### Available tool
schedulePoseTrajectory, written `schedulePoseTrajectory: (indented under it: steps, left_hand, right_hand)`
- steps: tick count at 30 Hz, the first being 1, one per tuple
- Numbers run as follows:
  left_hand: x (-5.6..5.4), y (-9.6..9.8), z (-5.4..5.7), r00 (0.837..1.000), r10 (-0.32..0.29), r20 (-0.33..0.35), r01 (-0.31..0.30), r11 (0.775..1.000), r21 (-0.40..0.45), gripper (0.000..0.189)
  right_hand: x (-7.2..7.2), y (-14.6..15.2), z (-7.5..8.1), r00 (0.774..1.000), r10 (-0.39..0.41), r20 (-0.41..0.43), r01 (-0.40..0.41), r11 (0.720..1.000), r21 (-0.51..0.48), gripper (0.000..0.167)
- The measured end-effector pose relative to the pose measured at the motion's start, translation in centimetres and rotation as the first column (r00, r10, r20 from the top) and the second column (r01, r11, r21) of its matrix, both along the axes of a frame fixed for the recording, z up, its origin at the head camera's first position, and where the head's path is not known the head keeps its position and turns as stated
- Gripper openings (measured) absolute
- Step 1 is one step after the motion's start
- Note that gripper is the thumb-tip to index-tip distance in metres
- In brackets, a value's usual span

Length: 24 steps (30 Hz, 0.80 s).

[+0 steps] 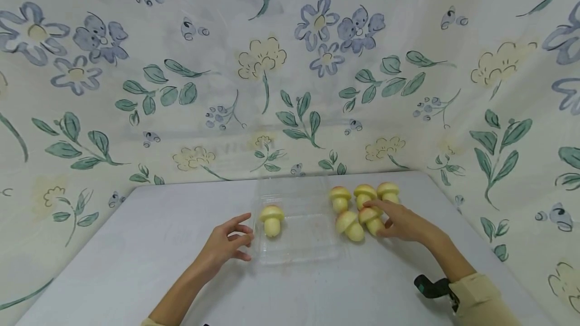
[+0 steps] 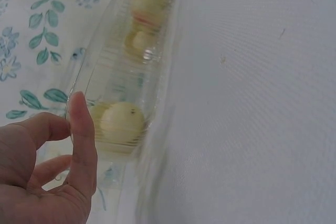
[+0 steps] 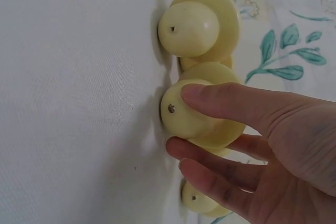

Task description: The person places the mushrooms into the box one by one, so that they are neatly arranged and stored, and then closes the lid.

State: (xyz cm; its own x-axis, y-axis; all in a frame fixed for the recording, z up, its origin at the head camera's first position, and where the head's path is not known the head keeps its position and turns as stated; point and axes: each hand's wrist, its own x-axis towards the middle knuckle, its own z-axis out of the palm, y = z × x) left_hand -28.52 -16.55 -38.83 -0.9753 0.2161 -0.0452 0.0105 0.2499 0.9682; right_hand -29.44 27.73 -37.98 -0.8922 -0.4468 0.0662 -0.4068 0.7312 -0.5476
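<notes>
A clear plastic container (image 1: 299,253) lies on the table with one yellow toy mushroom (image 1: 272,221) at its left side. At its left edge is my left hand (image 1: 228,243), fingers loosely bent and spread, fingertips right by the rim. Right of the container, my right hand (image 1: 403,223) pinches a toy mushroom (image 3: 181,108) that rests on the table. Its thumb lies over the pale stem and the other fingers come round the opposite side. Close by lie several matching mushrooms, among them the front left one (image 1: 350,225) and the back right one (image 1: 388,191).
The white table (image 1: 181,210) ends at the back against a flower-patterned cloth (image 1: 290,64). A black strap device (image 1: 432,287) sits at the right wrist, beside a beige sleeve (image 1: 482,298).
</notes>
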Motion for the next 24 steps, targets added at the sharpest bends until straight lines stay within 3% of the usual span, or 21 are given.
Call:
schedulePoseTrajectory:
  steps: [24]
  left_hand:
    - [-0.02, 0.1, 0.09, 1.0, 0.009, 0.009, -0.009, 1.0, -0.02, 0.061]
  right_hand:
    - [-0.3, 0.12, -0.08, 1.0, 0.015, 0.003, -0.015, 1.0, 0.002, 0.07]
